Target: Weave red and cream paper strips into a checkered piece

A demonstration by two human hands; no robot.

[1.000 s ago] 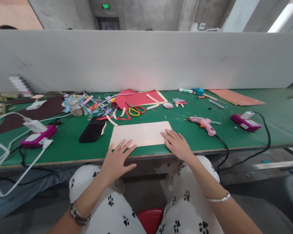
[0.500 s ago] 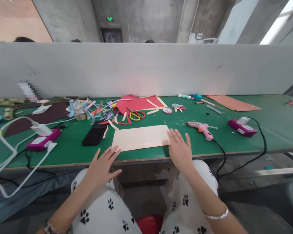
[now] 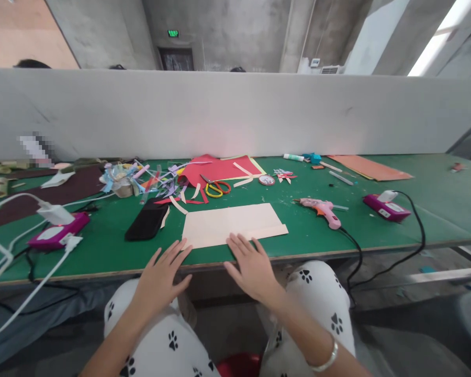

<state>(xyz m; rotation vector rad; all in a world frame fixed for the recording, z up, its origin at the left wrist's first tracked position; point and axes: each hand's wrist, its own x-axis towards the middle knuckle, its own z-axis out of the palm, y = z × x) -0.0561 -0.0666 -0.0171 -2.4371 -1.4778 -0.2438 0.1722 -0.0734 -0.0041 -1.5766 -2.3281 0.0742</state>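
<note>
A pale peach sheet of paper (image 3: 227,221) lies flat near the front edge of the green table, with a narrow strip of the same colour along its near side that juts out past the sheet's right end. My left hand (image 3: 163,272) rests its fingertips on the lower left corner, fingers spread. Flat fingers of my right hand (image 3: 251,264) press on the near edge around its middle. Left of the sheet lies a black phone (image 3: 147,220). Scissors (image 3: 215,188) with yellow and red handles lie behind it, among cut paper strips (image 3: 177,204).
To the right are a pink glue gun (image 3: 322,208) with a black cord and a purple power socket (image 3: 387,208). Another purple socket (image 3: 58,230) with white cables sits left. Red paper (image 3: 220,168) and a heap of coloured scraps (image 3: 125,177) lie toward the grey partition (image 3: 235,112).
My right hand has moved left from the sheet's right end to the middle of its near edge. The strip's right end now shows, jutting out. My left hand stays at the corner.
</note>
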